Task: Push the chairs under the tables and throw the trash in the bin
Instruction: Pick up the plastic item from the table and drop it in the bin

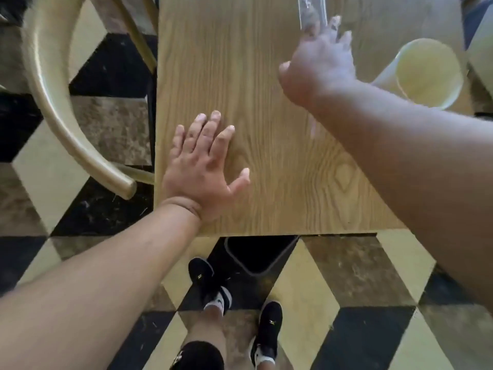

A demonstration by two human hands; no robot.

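A light wooden table (266, 102) fills the middle of the view. My left hand (202, 169) lies flat on its near left part, fingers spread, holding nothing. My right hand (320, 62) reaches across the table, and its fingertips touch a clear plastic item (312, 12) at the far edge; the motion blur hides whether the fingers grip it. A pale yellow cup (426, 73) lies on its side at the right edge of the table. A dark bin (261, 255) stands on the floor under the near table edge. A curved wooden chair (53, 102) stands to the left.
The floor (346, 303) has a black, yellow and brown cube pattern. My two feet in black shoes (208, 284) stand just before the bin. Another piece of furniture shows at the far right edge (480, 49).
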